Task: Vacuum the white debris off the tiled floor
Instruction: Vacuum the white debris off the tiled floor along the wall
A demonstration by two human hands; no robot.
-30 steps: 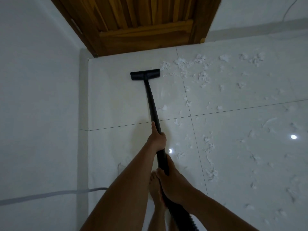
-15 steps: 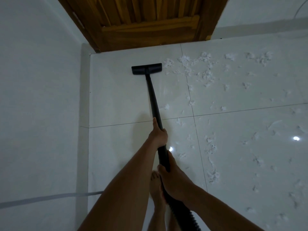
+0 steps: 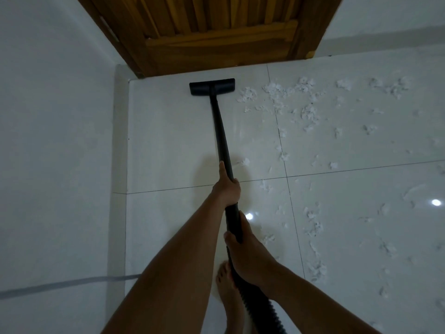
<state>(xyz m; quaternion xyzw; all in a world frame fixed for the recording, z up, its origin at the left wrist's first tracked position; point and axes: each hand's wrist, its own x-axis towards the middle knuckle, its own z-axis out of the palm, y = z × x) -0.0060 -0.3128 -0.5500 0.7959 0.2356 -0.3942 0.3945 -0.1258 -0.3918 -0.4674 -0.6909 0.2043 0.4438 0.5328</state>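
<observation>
Wooden door (image 3: 216, 32) just ahead of nozzle (image 3: 212, 89), wall (image 3: 60, 141) at left; floor (image 3: 349, 189) open rightward.

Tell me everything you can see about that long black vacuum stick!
The vacuum stick is a long, thin, matte black tube, slanting away from the person. At its far end a wide, flat black floor head rests on the white tiled floor near the wooden door, just left of the white debris. At its near end it joins a ribbed black hose. The left hand grips it further along; the right hand grips it by the hose.
</observation>
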